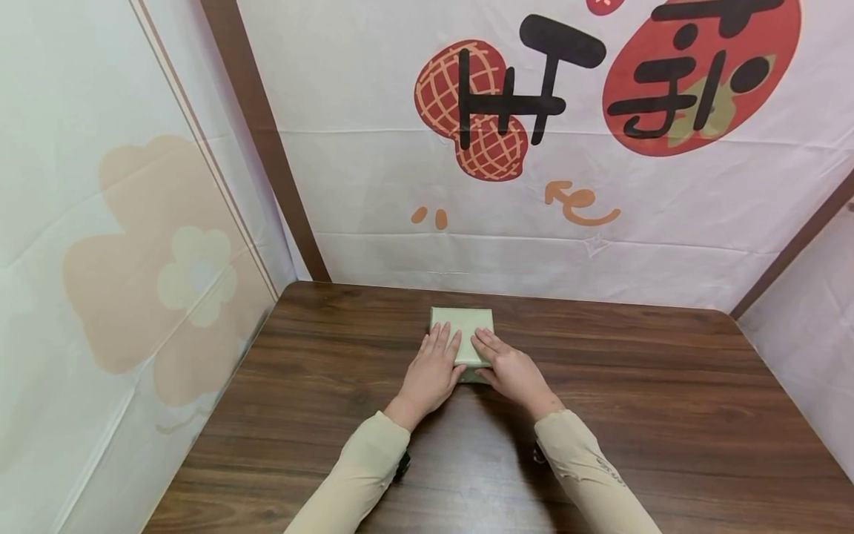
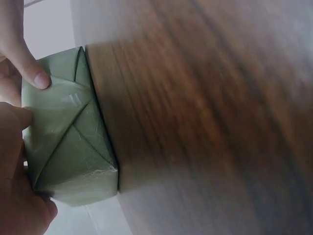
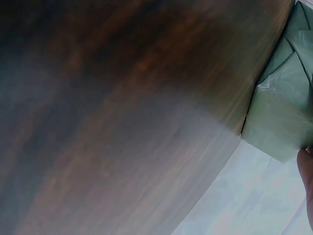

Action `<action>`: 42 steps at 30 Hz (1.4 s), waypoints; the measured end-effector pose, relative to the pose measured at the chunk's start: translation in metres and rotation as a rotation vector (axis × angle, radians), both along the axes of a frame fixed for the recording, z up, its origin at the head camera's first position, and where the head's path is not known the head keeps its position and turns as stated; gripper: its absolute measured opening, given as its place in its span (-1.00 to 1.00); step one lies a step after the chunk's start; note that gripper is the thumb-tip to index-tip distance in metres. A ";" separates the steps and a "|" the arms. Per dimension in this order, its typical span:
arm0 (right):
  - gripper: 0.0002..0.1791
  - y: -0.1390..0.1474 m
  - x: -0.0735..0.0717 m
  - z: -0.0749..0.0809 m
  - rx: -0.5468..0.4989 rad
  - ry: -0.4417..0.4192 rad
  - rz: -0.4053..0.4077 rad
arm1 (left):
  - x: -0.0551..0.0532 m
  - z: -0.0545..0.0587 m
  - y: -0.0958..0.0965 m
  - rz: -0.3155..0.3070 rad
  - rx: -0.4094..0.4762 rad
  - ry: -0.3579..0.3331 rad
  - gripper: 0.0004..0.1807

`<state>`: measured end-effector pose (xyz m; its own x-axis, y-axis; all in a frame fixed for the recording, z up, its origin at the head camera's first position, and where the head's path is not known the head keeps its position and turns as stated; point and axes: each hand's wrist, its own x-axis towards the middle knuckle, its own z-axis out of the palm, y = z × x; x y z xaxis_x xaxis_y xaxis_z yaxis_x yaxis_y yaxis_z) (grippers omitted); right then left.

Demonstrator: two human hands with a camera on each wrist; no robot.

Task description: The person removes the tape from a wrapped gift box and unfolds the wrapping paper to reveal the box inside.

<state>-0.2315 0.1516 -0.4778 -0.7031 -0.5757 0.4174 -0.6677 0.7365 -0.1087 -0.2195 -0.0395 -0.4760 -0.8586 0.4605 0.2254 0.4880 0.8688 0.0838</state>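
From the head view, a small box wrapped in green paper (image 1: 462, 326) sits on the dark wooden bench (image 1: 634, 415), a little toward the far side and about midway across. My left hand (image 1: 430, 371) lies on its near left part with the fingers straight and flat on the top. My right hand (image 1: 510, 371) rests on the near right part, fingers stretched over the top and thumb down at the near edge. Both my sleeves (image 1: 360, 475) are pale beige. Behind the bench hangs a white cloth backdrop (image 1: 373, 185) printed with a peanut and red shapes.

At my left wrist, the green box fills the left of the frame, showing the folded, taped end of the wrapping. My fingertip (image 2: 34, 76) presses on that paper, and my palm touches the box from below.

At my right wrist, mostly blurred bench shows. One corner of the box sits at the right edge, with a bit of my finger (image 3: 305, 169) just beside it; I cannot tell the grip from here.
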 end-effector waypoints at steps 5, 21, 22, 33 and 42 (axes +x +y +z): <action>-0.34 0.003 0.001 -0.002 -0.007 -0.009 -0.005 | 0.002 0.001 0.002 -0.003 -0.006 -0.002 -0.35; -0.32 0.012 0.007 -0.001 -0.024 -0.022 0.003 | 0.004 0.000 0.010 -0.015 -0.025 0.003 -0.35; -0.32 0.012 0.007 -0.001 -0.028 -0.026 0.006 | 0.004 0.001 0.010 -0.018 -0.024 0.004 -0.35; -0.42 0.016 0.011 0.000 -0.057 -0.043 -0.015 | 0.008 0.002 0.017 -0.015 -0.033 0.000 -0.34; -0.44 0.021 0.015 0.000 -0.074 -0.043 -0.044 | 0.010 0.001 0.024 -0.023 -0.027 0.016 -0.35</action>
<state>-0.2161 0.1727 -0.4781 -0.7454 -0.5127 0.4261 -0.6282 0.7541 -0.1917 -0.2097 -0.0158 -0.4751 -0.8440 0.4864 0.2259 0.5091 0.8591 0.0525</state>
